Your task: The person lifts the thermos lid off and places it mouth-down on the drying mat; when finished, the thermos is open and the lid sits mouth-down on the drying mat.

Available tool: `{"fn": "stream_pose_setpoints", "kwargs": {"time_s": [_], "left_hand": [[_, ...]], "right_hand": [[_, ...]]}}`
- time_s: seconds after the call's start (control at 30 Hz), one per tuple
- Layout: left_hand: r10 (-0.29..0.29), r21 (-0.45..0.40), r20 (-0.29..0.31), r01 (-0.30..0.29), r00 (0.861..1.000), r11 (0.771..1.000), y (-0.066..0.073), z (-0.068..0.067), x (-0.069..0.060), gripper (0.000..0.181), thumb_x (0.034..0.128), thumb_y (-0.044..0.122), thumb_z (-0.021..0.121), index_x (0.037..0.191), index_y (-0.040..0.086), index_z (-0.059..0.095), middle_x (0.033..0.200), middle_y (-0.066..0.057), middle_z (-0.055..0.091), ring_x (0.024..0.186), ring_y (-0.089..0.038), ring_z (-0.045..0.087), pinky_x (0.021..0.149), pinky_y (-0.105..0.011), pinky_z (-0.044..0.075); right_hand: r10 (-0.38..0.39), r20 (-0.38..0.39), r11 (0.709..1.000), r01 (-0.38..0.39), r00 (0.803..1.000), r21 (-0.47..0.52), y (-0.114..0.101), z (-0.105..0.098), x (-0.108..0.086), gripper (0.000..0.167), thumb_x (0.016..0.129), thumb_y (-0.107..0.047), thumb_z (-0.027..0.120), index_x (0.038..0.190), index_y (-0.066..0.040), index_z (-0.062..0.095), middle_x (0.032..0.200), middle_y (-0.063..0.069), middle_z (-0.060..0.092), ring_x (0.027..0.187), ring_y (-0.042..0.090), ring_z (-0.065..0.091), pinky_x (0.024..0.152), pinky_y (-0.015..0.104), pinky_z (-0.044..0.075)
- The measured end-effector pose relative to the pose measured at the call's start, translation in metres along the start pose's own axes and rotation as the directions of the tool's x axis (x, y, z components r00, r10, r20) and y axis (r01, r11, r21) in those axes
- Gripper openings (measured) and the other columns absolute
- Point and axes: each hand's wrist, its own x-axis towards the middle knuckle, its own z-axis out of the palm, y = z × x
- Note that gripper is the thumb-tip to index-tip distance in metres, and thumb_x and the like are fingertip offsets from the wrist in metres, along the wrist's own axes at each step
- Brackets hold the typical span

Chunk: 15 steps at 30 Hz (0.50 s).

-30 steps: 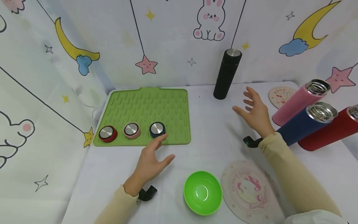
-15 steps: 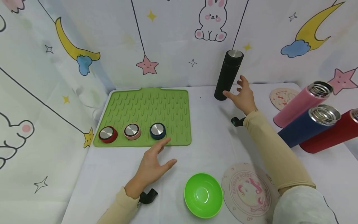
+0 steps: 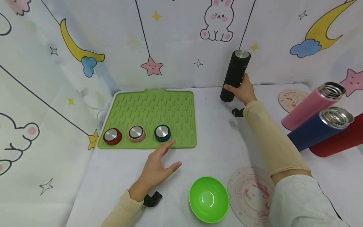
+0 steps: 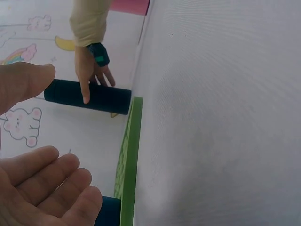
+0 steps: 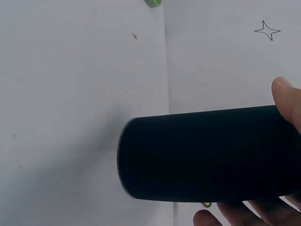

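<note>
A black thermos [image 3: 236,67] stands upright at the back of the table, its silver-topped lid on. My right hand [image 3: 244,91] grips its lower half, the thumb across the front and the fingers mostly hidden behind. The right wrist view shows the thermos [image 5: 202,155] between thumb and fingers. My left hand [image 3: 154,168] holds nothing, its fingers extended and thumb apart, just in front of the green mat [image 3: 181,126]. On that mat sit a red lid [image 3: 112,136], a pink lid [image 3: 136,133] and a blue lid [image 3: 162,132] in a row.
To the right stand uncapped pink [image 3: 312,107], blue [image 3: 319,129] and red [image 3: 337,138] thermoses. A green bowl [image 3: 209,200] is at the front beside a round printed mat [image 3: 250,192]. A smaller round coaster [image 3: 290,97] lies at the back right, before a patterned cloth backdrop [image 3: 181,37].
My right hand has moved left and away from me, from beside the black thermos to around its lower half. The left hand keeps nearly the same place and shape.
</note>
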Motion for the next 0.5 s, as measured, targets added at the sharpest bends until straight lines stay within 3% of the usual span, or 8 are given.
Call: {"fn": "stream_pose_setpoints", "kwargs": {"time_s": [0.3, 0.5], "left_hand": [[-0.004, -0.003, 0.003, 0.004, 1.000, 1.000, 0.002, 0.000, 0.000, 0.074, 0.0858, 0.020, 0.086, 0.151, 0.010, 0.052, 0.153, -0.008, 0.058, 0.144, -0.027, 0.054, 0.115, -0.044, 0.050], [-0.008, 0.001, 0.002, 0.008, 1.000, 1.000, 0.000, -0.001, 0.000, 0.074, 0.0854, 0.021, 0.087, 0.150, 0.008, 0.053, 0.152, -0.009, 0.059, 0.144, -0.028, 0.055, 0.116, -0.043, 0.049]], "right_hand": [[-0.014, -0.020, 1.000, 0.014, 1.000, 0.008, 0.006, 0.002, 0.004, 0.099, 0.094, -0.050, 0.072, 0.164, -0.009, 0.015, 0.168, 0.019, 0.032, 0.152, 0.038, 0.040, 0.125, 0.054, 0.037], [-0.034, -0.049, 0.999, 0.034, 0.998, -0.001, 0.006, -0.001, -0.006, 0.095, 0.093, -0.047, 0.074, 0.162, -0.006, 0.022, 0.164, 0.020, 0.039, 0.147, 0.040, 0.047, 0.120, 0.056, 0.043]]}}
